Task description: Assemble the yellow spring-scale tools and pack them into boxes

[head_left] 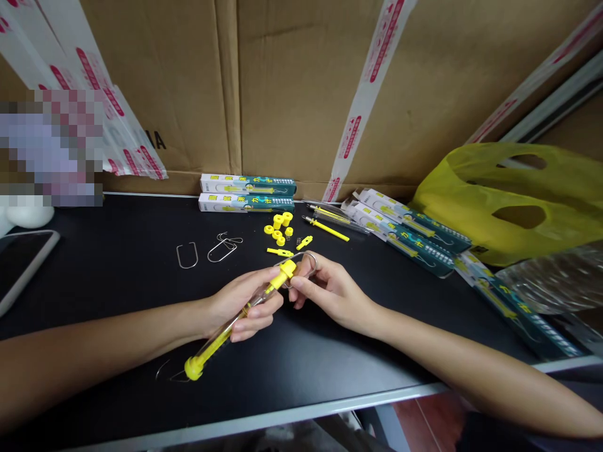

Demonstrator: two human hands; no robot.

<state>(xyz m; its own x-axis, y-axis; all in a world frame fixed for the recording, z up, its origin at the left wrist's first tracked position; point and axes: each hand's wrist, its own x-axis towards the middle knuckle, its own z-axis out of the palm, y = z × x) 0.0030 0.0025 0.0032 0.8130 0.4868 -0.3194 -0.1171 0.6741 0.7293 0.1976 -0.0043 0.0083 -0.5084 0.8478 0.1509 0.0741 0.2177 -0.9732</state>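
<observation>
Right, we're close in on a slim transparent plastic tube with a yellow strip inside (213, 346), held slantwise above the black tabletop (339, 370), and the left hand (249, 307) has its fingers wrapped firmly around the upper half. At the top end sits a flanged yellow plastic cap (286, 270); down at the low end, a rounded yellow plastic cap (193, 369), with a thin metal hook (162, 369) showing just beside it. Over comes the right hand (323, 285), thumb and fingers pinched narrow on a bent silvery wire loop (311, 256) right by the flanged cap. Whether the wire's ends sit in that cap, I can't tell; fingers hide them.

So where's the danger? The wire looks springy: too much spread on it and one end could jump free, or the loop could bend out of shape. A sideways push might twist the cap, and a loose left grip would let the smooth tube roll. Just beyond the hands, small round yellow plastic collars (277, 221) and narrow yellow plastic pieces (304, 243) lie bunched together; a careless knuckle there could scatter them.
</observation>
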